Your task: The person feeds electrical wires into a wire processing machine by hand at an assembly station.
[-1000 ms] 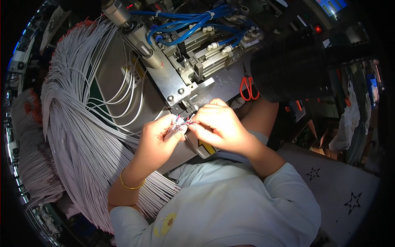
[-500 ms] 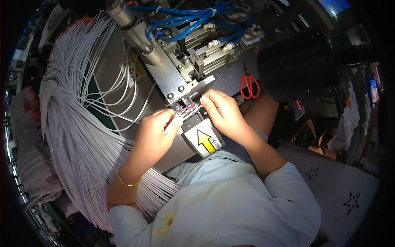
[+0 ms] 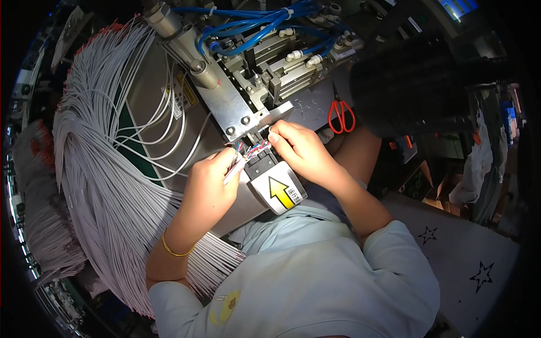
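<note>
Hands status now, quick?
Left hand: closed, holding pale cables.
Right hand: fingers curled, thumb and fingertips at the coloured wire ends; cannot tell whether it grips them.

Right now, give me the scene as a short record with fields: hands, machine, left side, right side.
Left hand: pinches white-sheathed cables with red and blue inner wires
Right hand: at the wire ends; grip unclear
Machine: silver metal fixture with blue plastic tubes, beyond the hands
Left side: large bundle of thin pale-grey cables
Right side: red-handled scissors
</note>
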The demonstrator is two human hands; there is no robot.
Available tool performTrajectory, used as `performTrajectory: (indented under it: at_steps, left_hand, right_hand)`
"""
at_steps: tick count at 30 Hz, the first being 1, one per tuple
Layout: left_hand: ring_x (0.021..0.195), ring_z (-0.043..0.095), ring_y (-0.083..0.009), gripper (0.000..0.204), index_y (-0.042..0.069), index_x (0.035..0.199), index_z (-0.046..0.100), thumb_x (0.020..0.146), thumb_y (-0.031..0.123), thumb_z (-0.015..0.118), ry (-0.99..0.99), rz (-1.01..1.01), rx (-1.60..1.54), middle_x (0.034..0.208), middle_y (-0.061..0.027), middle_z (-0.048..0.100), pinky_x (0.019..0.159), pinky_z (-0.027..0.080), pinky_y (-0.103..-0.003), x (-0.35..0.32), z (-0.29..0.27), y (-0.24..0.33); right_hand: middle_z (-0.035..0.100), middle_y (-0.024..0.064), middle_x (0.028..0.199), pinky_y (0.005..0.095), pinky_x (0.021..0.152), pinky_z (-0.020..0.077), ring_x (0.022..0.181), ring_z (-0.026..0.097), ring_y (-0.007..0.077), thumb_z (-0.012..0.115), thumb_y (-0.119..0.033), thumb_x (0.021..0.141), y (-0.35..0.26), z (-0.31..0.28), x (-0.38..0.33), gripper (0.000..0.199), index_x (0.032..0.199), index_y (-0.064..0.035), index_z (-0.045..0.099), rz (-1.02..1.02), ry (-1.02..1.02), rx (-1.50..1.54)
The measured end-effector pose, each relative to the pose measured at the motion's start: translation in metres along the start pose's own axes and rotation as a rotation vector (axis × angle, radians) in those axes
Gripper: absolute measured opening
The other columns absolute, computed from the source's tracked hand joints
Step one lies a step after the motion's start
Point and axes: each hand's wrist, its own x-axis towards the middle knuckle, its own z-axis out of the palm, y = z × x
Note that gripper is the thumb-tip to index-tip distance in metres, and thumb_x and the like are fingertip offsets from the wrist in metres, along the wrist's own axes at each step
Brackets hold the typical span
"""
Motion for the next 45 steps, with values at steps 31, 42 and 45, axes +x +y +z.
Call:
performTrajectory:
  at_steps: [31, 42, 45]
  left_hand:
    - [0.054, 0.039, -0.0144, 0.017, -0.004, 0.079, 0.05, 0.086, 0.004, 0.064, 0.027, 0.029, 0.017, 0.063, -0.0105, 0.048, 0.051, 0.037, -0.03, -0.001, 0.003, -0.004]
    - [0.061, 0.054, -0.0367, 0.008, -0.004, 0.082, 0.052, 0.079, -0.005, 0.059, -0.006, -0.028, -0.012, 0.072, -0.0203, 0.055, 0.056, 0.043, -0.038, 0.0, 0.002, 0.0]
    - [0.061, 0.055, -0.0374, 0.008, -0.004, 0.083, 0.052, 0.08, -0.004, 0.059, -0.009, -0.031, -0.022, 0.071, -0.0208, 0.055, 0.055, 0.043, -0.038, 0.0, 0.002, -0.001]
  right_hand:
    - [0.054, 0.0089, 0.068, 0.0305, 0.058, 0.0422, 0.061, 0.053, 0.0199, 0.057, -0.018, 0.095, 0.004, 0.005, -0.004, 0.018, 0.09, -0.0017, 0.055, -0.028, 0.099, -0.004]
    - [0.054, 0.0096, 0.068, 0.0301, 0.058, 0.0427, 0.06, 0.053, 0.0196, 0.057, -0.018, 0.095, 0.01, 0.009, -0.004, 0.017, 0.09, -0.0023, 0.055, -0.077, 0.144, -0.075]
    - [0.055, 0.0098, 0.069, 0.0307, 0.058, 0.0429, 0.061, 0.054, 0.0206, 0.057, -0.017, 0.094, 0.007, 0.001, -0.005, 0.015, 0.09, -0.0022, 0.056, 0.023, 0.028, -0.026]
